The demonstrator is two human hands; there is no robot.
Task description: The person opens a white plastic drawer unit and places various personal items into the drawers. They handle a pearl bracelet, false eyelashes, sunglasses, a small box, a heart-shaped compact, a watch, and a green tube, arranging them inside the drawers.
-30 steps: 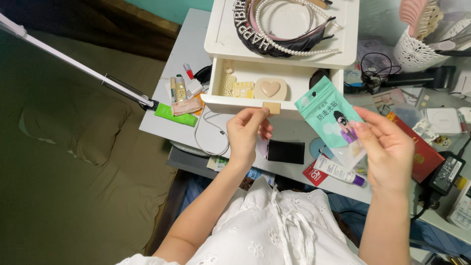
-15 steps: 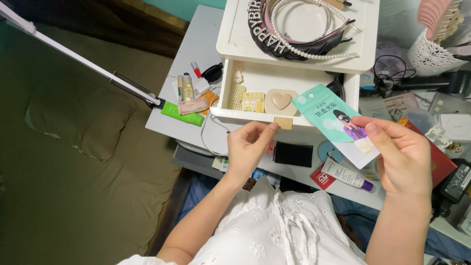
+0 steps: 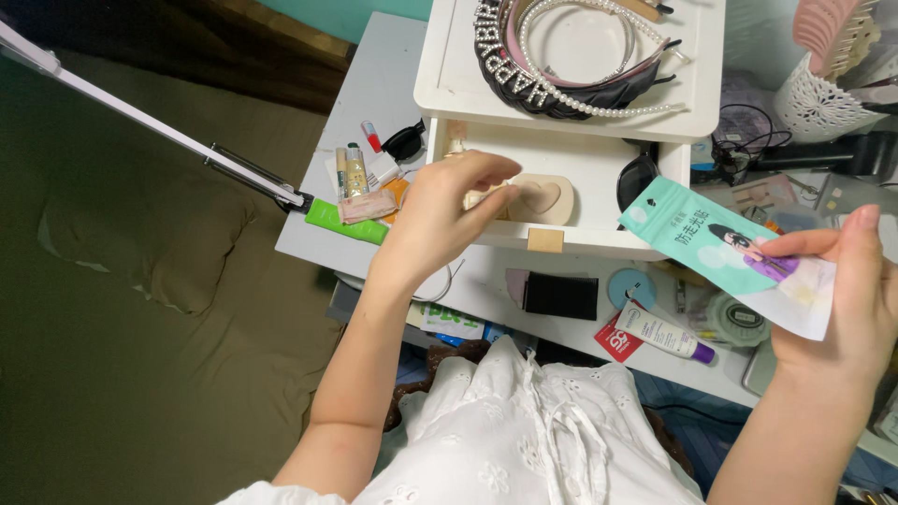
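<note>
We see the teal packet [image 3: 725,251] pinched in the right hand [image 3: 842,309], thumb under and fingers over its pale end, held out right of the open drawer [image 3: 580,201] and above the cluttered table [image 3: 374,93]. A second ago that packet sat closer in front of the drawer; now it has swung out to the right and tilted flatter. Bigger change: the left hand [image 3: 440,220], which hovered below the drawer's front at the small tan pull tab [image 3: 545,240], has moved up and now reaches into the drawer, fingers curled over small items there. Whether it grips anything we cannot tell; fingertips hide the contact. Just right of those fingers in the drawer lies a beige heart-shaped pad [image 3: 543,196]. We judge the work has shifted from opening the drawer to sorting inside it, packet kept aside meanwhile.

Outward from the drawer: headbands [image 3: 571,56] lie on the tray above it, a black rectangular item [image 3: 559,296] and a white tube [image 3: 662,334] sit below it, and a green tube [image 3: 344,222] lies left of it.
</note>
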